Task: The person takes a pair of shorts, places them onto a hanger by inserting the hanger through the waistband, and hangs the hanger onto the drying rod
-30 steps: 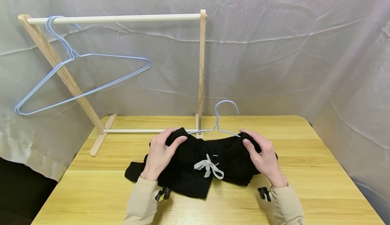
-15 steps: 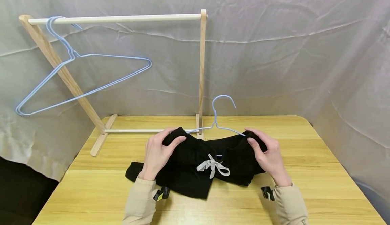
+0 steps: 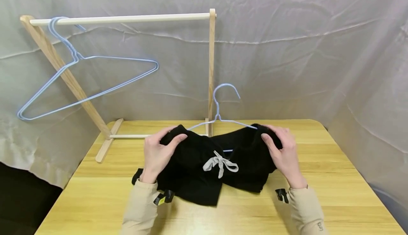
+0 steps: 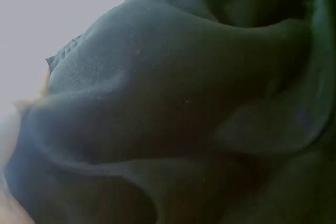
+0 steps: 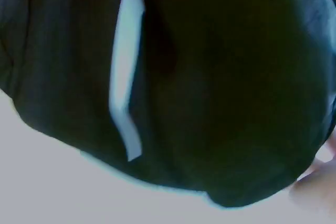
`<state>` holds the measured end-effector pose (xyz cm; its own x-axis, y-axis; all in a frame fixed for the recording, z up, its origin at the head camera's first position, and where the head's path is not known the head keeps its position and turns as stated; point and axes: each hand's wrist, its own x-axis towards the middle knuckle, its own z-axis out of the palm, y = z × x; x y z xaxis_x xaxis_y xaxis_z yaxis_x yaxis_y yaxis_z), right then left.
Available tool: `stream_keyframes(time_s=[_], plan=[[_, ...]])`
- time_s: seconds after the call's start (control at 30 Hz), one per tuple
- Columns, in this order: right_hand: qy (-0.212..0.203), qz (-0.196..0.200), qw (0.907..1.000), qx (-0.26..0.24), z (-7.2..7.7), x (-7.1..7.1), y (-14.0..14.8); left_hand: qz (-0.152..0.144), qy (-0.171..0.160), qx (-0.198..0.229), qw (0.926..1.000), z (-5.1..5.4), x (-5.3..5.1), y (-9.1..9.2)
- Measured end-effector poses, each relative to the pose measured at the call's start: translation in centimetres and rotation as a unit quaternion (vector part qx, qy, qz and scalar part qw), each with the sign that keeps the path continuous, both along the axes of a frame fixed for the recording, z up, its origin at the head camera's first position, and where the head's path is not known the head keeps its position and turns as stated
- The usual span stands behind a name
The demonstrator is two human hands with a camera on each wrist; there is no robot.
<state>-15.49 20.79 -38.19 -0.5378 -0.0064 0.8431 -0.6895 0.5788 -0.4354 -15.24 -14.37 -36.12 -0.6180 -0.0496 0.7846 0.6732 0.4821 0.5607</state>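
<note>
A black garment (image 3: 194,173) with a pale grey bow (image 3: 220,164) at its front is held up over the table; I cannot tell its exact kind. Inside its top opening sits a light blue wire hanger (image 3: 217,116), hook upward, with the arm ends hidden in the cloth. My left hand (image 3: 157,153) pinches the garment's upper left edge between thumb and fingers. At the upper right edge my right hand (image 3: 285,152) grips the cloth likewise. Dark fabric (image 4: 173,93) fills most of the left wrist view. A loose bow end (image 5: 126,56) shows in the right wrist view.
A wooden rack (image 3: 211,68) stands at the back left of the wooden table (image 3: 331,178). Several light blue hangers (image 3: 76,56) hang at the left of its rail (image 3: 127,18). Grey cloth (image 3: 287,68) hangs behind the table.
Both hands have raised the garment's upper edge and moved apart. The hanger has risen with it, shifting a little left, and its lower bar shows more in the opening.
</note>
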Motion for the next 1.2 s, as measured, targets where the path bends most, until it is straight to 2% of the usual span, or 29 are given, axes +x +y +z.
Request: stream_keyframes(time_s=[0.17, 0.37, 0.53, 0.87, 1.07, 1.2], plan=[[0.008, 0.01, 0.9998, -0.017, 2.0, -0.6, -0.1, -0.001, 0.006, 0.041, 0.9991, 3.0, 0.1, -1.4], [0.011, 0.04, 0.9986, -0.031, 4.6, -1.0, -1.0, 0.015, 0.019, 0.092, 0.9954, 6.9, 1.0, -3.5], [0.008, 0.065, 0.9974, -0.031, 5.5, -0.8, -1.1, 0.03, 0.024, 0.127, 0.9912, 9.3, 1.3, -5.3], [-0.01, 0.089, 0.9957, -0.023, 4.6, -0.7, 0.1, 0.101, 0.055, 0.163, 0.9799, 12.5, 2.1, -9.0], [-0.022, 0.084, 0.9959, -0.028, 3.4, -0.3, 0.8, 0.169, 0.071, 0.14, 0.9731, 14.2, 2.6, -11.7], [-0.033, 0.08, 0.9958, -0.033, 2.6, -0.2, 1.2, 0.227, 0.044, 0.141, 0.9628, 15.4, 2.9, -13.1]])
